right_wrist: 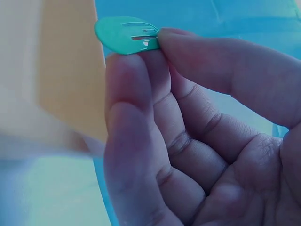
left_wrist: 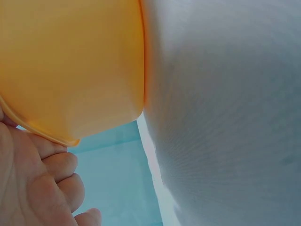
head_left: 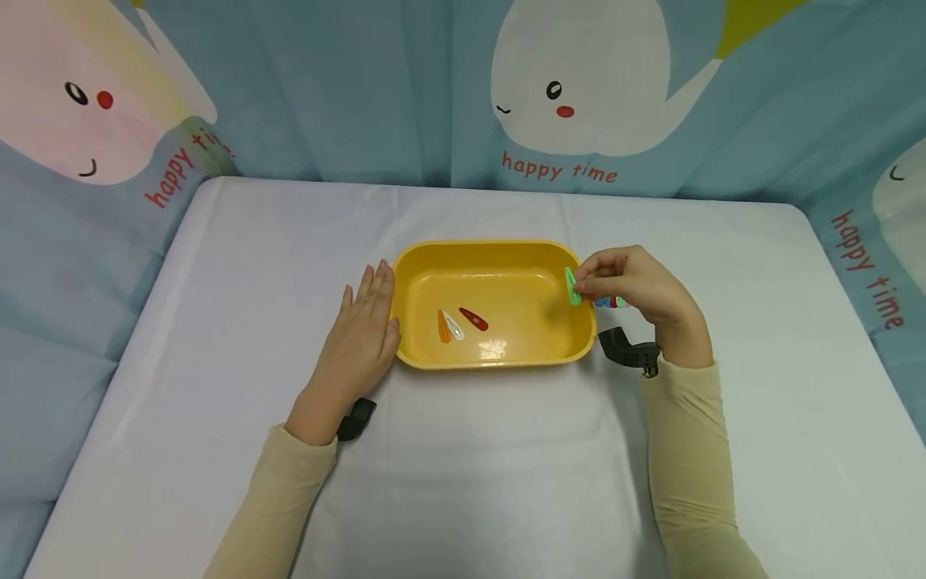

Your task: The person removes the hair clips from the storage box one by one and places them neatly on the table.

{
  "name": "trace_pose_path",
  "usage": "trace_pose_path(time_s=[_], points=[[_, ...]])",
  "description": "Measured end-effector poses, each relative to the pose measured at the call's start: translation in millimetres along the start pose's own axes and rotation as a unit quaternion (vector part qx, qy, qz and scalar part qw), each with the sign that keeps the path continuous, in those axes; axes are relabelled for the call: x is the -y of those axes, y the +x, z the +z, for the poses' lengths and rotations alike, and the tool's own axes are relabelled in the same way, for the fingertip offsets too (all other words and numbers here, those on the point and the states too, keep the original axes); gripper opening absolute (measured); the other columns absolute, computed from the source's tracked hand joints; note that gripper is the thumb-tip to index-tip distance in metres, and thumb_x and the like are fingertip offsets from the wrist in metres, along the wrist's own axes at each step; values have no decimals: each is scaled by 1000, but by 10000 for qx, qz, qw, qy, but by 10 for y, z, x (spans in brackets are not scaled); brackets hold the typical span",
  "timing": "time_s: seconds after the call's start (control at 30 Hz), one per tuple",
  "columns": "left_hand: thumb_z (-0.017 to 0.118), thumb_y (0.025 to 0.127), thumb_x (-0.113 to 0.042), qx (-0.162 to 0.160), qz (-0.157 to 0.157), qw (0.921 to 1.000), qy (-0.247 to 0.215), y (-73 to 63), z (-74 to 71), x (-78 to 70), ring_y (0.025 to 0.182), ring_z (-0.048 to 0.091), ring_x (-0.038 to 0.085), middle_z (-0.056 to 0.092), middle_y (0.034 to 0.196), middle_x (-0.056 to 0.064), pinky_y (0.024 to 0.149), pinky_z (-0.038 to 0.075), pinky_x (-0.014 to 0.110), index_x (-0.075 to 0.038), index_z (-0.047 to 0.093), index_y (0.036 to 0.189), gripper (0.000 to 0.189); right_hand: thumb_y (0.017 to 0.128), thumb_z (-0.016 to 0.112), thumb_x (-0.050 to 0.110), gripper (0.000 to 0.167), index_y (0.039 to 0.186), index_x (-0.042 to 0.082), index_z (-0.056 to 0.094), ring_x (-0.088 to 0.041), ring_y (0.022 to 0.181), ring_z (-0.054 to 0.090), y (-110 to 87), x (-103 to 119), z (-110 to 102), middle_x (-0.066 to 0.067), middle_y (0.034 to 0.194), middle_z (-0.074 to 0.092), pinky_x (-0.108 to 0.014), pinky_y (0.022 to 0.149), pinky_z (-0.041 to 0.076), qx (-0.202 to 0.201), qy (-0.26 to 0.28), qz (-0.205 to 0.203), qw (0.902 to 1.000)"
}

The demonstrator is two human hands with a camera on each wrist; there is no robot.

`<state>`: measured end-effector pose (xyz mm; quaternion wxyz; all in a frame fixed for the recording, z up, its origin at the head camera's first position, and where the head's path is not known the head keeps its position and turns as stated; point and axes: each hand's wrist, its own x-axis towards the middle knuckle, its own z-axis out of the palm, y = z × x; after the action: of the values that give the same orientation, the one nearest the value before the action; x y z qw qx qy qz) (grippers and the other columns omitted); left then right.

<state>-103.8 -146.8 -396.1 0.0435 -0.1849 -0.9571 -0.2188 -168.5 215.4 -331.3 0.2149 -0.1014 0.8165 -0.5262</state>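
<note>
A green snap hair clip (head_left: 572, 287) is pinched between thumb and forefinger of my right hand (head_left: 637, 285), above the right end of a yellow tray (head_left: 499, 359). The right wrist view shows the same hair clip (right_wrist: 123, 35) at the fingertips. Inside the tray lie an orange hair clip (head_left: 444, 326), a white hair clip (head_left: 453, 326) and a dark red hair clip (head_left: 473, 319), left of its middle. My left hand (head_left: 358, 338) rests with straight fingers against the tray's left end; the left wrist view shows this hand (left_wrist: 37, 179) touching the rim.
Several small coloured clips (head_left: 613, 302) lie on the white-covered table (head_left: 492, 482) just right of the tray, partly hidden by my right hand. A blue curtain (head_left: 383, 96) with whale prints hangs behind the table.
</note>
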Motion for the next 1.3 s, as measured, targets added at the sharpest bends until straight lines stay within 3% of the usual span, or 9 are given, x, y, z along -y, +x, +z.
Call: trace_pose_path(time_s=[0.53,0.87,1.3], points=[[35,99,-17,93,-24,10000,-10,-43,25,-3,143,7,28,12,155,16,113,8,51,5,15,148,58,88,65,11,18,95,-6,63,-19,72,62,-81,-124,-114,1,77,68,-29,71,51,-260,-114,375,9989],[34,99,-18,62,-38,10000,-21,-43,23,0,143,6,27,12,155,15,113,8,50,4,14,149,58,89,64,10,17,94,-6,63,-21,62,56,-64,-198,-179,1,73,67,-30,59,47,-313,-100,406,9986],[34,99,-18,30,26,10000,-29,-9,20,13,143,7,29,12,155,16,112,8,51,4,13,149,58,89,64,9,17,96,-7,64,-21,61,55,-17,-254,-204,1,73,66,-29,55,45,-355,-98,491,9981]])
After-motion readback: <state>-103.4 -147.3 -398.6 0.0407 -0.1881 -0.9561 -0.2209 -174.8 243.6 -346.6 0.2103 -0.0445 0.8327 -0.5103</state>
